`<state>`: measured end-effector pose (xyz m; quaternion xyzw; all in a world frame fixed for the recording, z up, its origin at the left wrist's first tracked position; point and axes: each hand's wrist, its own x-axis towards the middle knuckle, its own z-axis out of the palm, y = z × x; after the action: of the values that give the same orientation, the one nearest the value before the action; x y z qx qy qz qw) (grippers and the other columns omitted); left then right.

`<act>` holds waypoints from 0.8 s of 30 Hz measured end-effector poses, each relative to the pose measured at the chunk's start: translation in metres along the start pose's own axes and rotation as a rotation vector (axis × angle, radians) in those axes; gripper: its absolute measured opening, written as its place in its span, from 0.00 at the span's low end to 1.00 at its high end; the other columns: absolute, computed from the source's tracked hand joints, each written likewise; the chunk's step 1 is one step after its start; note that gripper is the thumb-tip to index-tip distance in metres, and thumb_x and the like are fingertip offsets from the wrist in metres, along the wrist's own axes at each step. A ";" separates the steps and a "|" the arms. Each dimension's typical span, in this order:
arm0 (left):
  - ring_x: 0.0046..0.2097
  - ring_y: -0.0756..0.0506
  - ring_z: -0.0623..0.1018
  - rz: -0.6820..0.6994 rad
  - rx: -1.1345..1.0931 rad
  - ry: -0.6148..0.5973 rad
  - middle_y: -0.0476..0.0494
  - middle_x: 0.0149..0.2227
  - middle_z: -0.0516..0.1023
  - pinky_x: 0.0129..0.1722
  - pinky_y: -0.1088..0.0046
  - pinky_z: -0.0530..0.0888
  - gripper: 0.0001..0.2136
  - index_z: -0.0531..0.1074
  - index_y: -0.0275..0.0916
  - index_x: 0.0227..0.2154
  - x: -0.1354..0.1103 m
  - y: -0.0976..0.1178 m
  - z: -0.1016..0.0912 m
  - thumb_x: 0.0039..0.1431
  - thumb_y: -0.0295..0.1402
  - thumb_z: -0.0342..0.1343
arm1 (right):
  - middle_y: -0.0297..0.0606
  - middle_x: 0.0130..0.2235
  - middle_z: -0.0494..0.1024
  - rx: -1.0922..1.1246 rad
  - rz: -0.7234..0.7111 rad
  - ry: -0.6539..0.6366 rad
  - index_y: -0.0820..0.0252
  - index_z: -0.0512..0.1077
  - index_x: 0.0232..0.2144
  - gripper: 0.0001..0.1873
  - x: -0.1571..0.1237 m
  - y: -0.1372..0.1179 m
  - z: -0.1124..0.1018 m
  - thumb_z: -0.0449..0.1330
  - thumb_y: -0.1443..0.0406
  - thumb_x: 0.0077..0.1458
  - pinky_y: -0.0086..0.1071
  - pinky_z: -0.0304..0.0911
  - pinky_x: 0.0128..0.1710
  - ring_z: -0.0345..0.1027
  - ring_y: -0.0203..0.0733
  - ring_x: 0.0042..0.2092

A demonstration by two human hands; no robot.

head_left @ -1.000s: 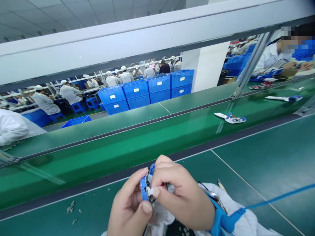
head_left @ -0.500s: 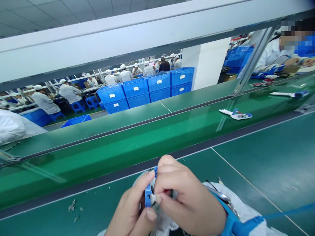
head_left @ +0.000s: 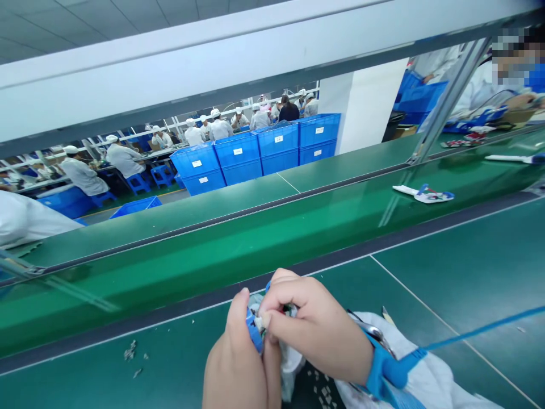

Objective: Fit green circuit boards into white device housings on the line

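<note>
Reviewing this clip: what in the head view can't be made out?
- Small blue part: mostly covered by the left hand and right hand; its shape is unclear.
- Left hand: cut off by the bottom edge.
- White and blue item on the conveyor belt: too small to identify.
- Scraps on the green mat: too small to tell.
- Labels on the blue crates: unreadable.

White sleeve (head_left: 426, 380), blue wrist strap (head_left: 383, 369) with blue cord (head_left: 481, 328)
</note>
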<state>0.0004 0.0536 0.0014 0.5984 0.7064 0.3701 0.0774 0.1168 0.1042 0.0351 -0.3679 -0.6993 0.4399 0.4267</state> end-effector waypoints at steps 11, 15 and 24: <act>0.27 0.37 0.77 0.031 0.155 0.170 0.31 0.35 0.79 0.23 0.71 0.58 0.19 0.67 0.34 0.50 0.000 0.000 0.009 0.57 0.35 0.48 | 0.32 0.21 0.68 -0.161 -0.092 0.129 0.60 0.64 0.16 0.14 -0.009 0.001 0.016 0.53 0.75 0.50 0.32 0.54 0.33 0.59 0.36 0.30; 0.23 0.41 0.74 0.118 0.235 0.220 0.34 0.32 0.79 0.23 0.71 0.56 0.17 0.67 0.34 0.48 -0.002 -0.001 0.010 0.56 0.30 0.48 | 0.33 0.21 0.66 -0.236 -0.128 0.141 0.60 0.65 0.17 0.14 -0.012 -0.002 0.017 0.51 0.75 0.51 0.32 0.52 0.31 0.57 0.37 0.29; 0.23 0.43 0.74 0.217 0.281 0.163 0.38 0.31 0.79 0.21 0.71 0.56 0.18 0.61 0.38 0.50 -0.002 -0.007 0.007 0.56 0.29 0.47 | 0.33 0.21 0.62 -0.246 -0.129 0.175 0.60 0.57 0.17 0.14 -0.017 -0.004 0.018 0.49 0.73 0.52 0.31 0.53 0.29 0.56 0.38 0.30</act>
<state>-0.0006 0.0550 -0.0082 0.6440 0.6864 0.3213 -0.1044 0.1059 0.0820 0.0293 -0.4086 -0.7303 0.2889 0.4650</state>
